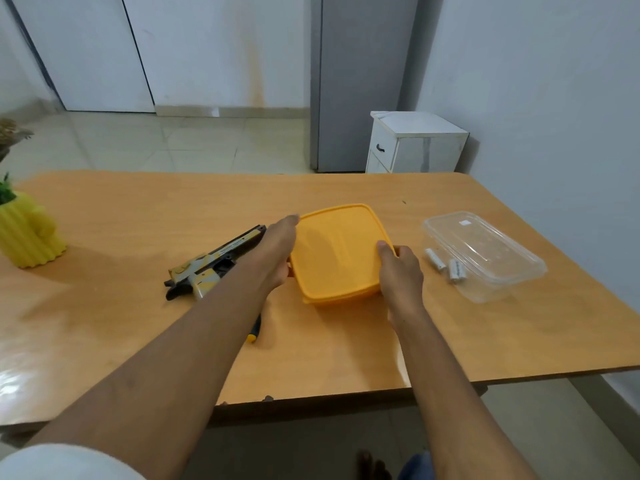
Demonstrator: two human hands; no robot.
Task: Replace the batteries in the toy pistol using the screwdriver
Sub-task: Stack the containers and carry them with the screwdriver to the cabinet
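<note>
A person's two bare hands hold a closed yellow lidded box [337, 254] near the middle of the wooden surface [138, 209]. The left hand [277, 251] lies along the box's left edge, its fingers straight and close together, reaching toward the far left corner. The right hand [401, 271] grips the right edge, its thumb curled onto the lid and its other fingers wrapped down the side, out of sight.

The toy pistol [211, 268], yellow, white and black, lies flat on the surface just left of the left forearm, its barrel pointing toward the far right. The screwdriver [255, 332] lies near the front of the box; only its black and yellow handle end shows from beneath the left forearm.

To the right of the box, two white batteries [445, 265] lie on the surface, touching or just beside a clear plastic container [485, 251] with its lid on. At the far left stands a yellow ribbed pot [27, 233] holding a green plant.
</note>
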